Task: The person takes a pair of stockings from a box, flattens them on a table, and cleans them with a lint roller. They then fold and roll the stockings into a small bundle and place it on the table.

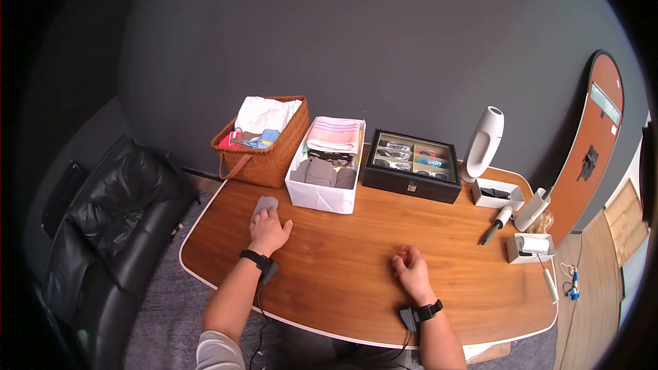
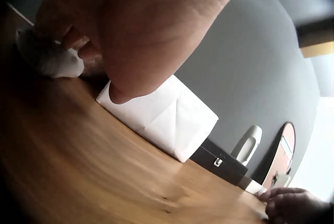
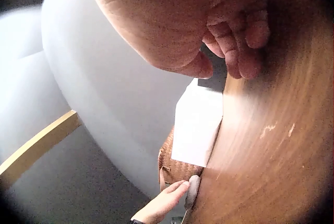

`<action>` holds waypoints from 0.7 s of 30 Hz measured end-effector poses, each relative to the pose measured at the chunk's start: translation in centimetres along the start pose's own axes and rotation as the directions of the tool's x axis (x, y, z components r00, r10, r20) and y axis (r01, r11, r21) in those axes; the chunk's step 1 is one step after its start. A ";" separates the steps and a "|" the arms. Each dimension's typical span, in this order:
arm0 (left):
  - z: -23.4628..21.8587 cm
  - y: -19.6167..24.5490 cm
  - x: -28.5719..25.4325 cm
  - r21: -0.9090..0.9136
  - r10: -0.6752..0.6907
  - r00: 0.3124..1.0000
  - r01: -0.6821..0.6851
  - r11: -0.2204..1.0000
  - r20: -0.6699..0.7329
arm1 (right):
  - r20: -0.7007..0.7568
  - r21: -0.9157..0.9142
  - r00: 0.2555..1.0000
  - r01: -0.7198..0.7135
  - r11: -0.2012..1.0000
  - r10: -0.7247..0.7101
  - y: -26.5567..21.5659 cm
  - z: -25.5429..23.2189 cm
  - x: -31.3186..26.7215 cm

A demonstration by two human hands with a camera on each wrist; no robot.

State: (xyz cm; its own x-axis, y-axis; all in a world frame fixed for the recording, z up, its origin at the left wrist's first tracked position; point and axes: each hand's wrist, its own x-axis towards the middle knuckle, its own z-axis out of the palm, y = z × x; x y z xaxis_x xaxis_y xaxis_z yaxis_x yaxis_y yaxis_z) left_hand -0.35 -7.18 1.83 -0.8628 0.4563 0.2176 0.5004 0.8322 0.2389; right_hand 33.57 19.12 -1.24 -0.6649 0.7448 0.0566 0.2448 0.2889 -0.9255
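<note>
Nearest, the right hand [image 1: 412, 273] is loosely curled round nothing, in front of and to the right of the white bin [image 1: 321, 199]. The left hand [image 1: 269, 234], left of the bin's front, keeps its thumb apart, fingers touching a grey cloth bundle [image 1: 267, 202]. That bundle lies just left of the bin's near corner, long axis running near to far, rounded end pointing toward the wall. The wood-grained tabletop [image 1: 343, 253] has a pale rim. A wicker basket [image 1: 264, 170] stands left of the bin; behind it rises the dark grey wall [image 1: 356, 41].
</note>
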 end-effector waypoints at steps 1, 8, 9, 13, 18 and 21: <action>0.2 0.1 0.0 0.009 0.001 1.000 -0.001 1.000 0.015 | 0.004 0.018 1.000 -0.001 1.000 0.001 0.0 0.0 -0.1; 0.5 -0.9 1.5 0.014 0.043 0.996 -0.045 0.999 0.072 | 0.038 0.077 0.998 -0.061 0.995 0.058 -0.8 -0.3 -0.2; 0.8 -1.3 1.8 0.014 0.052 0.996 -0.054 0.998 0.073 | 0.042 0.054 0.998 -0.041 0.998 0.039 -0.7 -0.2 -0.1; 0.8 -2.2 3.2 0.051 0.097 0.993 -0.094 0.994 -0.066 | 0.028 0.024 0.999 -0.032 0.999 0.032 -0.2 -0.2 0.1; -6.2 5.0 6.1 -0.083 0.169 0.948 -0.198 0.977 -0.270 | 0.010 -0.018 0.999 -0.048 0.999 0.048 0.2 0.1 0.2; -6.0 9.8 9.3 -0.185 0.194 0.964 -0.228 0.956 -0.184 | 0.005 -0.061 0.999 -0.038 0.997 0.039 0.6 0.1 0.1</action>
State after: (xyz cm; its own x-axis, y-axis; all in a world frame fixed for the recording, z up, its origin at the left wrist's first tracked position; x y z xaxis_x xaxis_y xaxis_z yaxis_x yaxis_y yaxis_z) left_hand -3.06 3.37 11.90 -0.7209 0.5437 0.4299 0.6885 0.6329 0.3541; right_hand 33.58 19.23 -1.81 -0.6588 0.7521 0.0189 0.3123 0.2962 -0.9026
